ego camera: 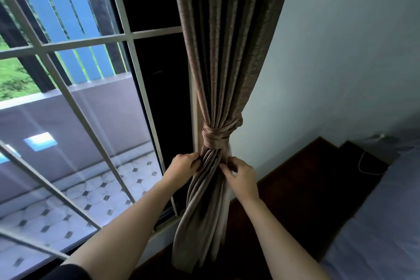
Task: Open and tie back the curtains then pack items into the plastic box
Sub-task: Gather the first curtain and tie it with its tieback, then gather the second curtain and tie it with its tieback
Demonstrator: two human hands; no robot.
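Note:
A brown curtain (227, 52) hangs gathered at the right side of the window. A tie-back band (216, 137) of the same cloth is wrapped around it in several turns. Just below the band, my left hand (184, 166) grips the curtain's left folds. My right hand (241, 173) pinches the folds on the curtain's right side. The curtain's lower part (200, 223) falls loose to the floor. No plastic box is in view.
The window (86, 98) with white bars fills the left, with a tiled balcony outside. A pale wall (329, 63) stands to the right. A dark wooden floor (306, 188) and a bed with a bluish sheet (386, 223) lie at the lower right, with a white cable (363, 166) near the bed.

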